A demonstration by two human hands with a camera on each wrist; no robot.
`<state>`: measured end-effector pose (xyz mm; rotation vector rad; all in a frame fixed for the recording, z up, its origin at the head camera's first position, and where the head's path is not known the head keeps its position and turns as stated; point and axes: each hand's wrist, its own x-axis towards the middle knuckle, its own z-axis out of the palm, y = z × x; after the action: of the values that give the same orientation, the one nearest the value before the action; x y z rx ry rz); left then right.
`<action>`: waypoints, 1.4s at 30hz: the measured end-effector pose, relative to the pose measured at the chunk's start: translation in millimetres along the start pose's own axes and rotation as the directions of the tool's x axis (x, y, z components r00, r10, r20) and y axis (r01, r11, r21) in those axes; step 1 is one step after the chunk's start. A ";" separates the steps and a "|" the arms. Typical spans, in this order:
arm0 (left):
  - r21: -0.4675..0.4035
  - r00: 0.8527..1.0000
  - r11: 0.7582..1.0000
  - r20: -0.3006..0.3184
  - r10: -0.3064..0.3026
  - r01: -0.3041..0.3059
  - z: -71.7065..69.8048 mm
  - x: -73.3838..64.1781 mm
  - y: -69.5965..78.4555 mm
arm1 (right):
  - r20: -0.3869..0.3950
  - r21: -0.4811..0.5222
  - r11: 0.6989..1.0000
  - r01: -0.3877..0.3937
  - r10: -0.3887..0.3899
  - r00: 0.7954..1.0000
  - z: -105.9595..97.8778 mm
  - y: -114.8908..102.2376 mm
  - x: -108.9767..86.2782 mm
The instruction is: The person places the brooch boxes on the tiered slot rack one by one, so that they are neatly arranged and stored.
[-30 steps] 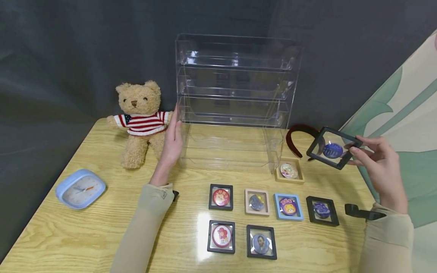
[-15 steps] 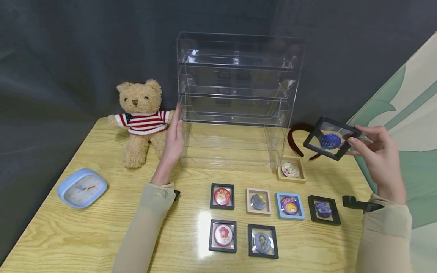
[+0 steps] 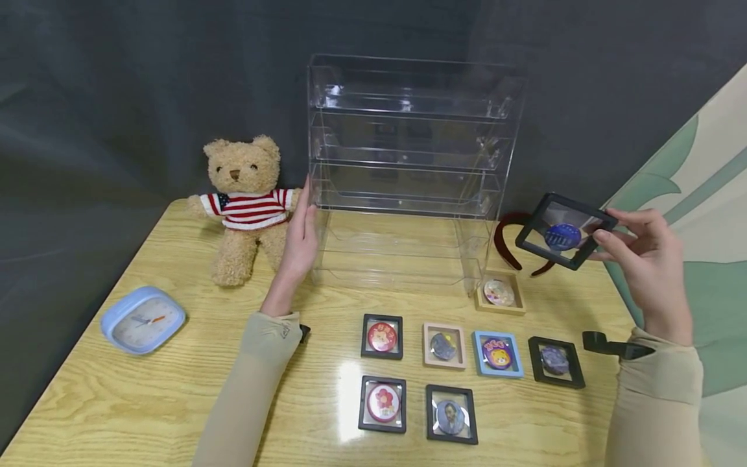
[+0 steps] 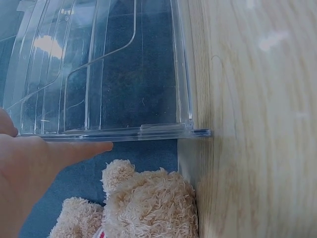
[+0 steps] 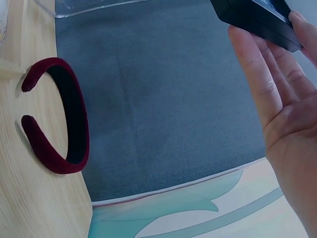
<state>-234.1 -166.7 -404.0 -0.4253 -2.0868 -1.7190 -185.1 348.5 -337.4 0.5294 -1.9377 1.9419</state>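
Note:
A clear tiered acrylic display shelf (image 3: 403,159) stands at the back of the table. My left hand (image 3: 300,240) lies with straight fingers along its left side wall; the left wrist view shows the fingers against the shelf edge (image 4: 163,130). At the right, my right hand (image 3: 653,259) pinches a black display frame (image 3: 528,241) by its right side, thumb in front. A round blue badge (image 3: 563,237) sits behind the frame's clear film. The frame is held up over the table, tilted, overlapping a dark red headband (image 3: 506,243) in the head view.
A teddy bear (image 3: 245,211) in a striped sweater sits left of the shelf, a blue clock (image 3: 143,320) nearer the front left. Several framed badges lie before the shelf, including a blue frame (image 3: 498,354) and a wooden-coloured one (image 3: 500,293) near the shelf's right foot.
My right hand has raised the black display frame a little and shifted it slightly left. My left hand keeps its place on the shelf's side.

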 end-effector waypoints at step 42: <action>-0.021 1.000 1.000 0.009 -0.013 0.013 1.1 1.1 0.0 | 0.067 -0.115 0.990 0.080 -0.072 0.995 67.9 -8.9 34.5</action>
<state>-235.1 -165.6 -403.7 -0.4270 -2.0840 -1.7510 -209.5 280.1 -312.9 0.6279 -2.0245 1.7722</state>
